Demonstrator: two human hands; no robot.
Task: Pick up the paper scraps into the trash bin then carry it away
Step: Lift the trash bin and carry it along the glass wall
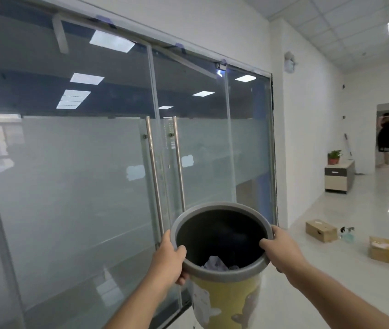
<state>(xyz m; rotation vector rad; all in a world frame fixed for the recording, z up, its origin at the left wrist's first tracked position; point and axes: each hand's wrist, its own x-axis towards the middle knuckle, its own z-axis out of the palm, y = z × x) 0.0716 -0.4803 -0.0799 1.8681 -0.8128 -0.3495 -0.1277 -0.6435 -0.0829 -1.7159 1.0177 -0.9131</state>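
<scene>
I hold a round trash bin (222, 206) with a grey rim, black inside and yellow patterned wall, raised off the floor in front of me. My left hand (168, 260) grips the rim on its left side, thumb over the edge. My right hand (281, 249) grips the rim on its right, thumb inside. Crumpled white paper scraps (214, 263) lie at the bottom of the bin.
Frosted glass doors with two steel handles (154, 167) fill the left and centre. To the right, a glossy white floor holds two cardboard boxes (321, 230), a spray bottle (347, 233) and a small cabinet with a plant (338, 176). A person (384, 138) stands far down the corridor.
</scene>
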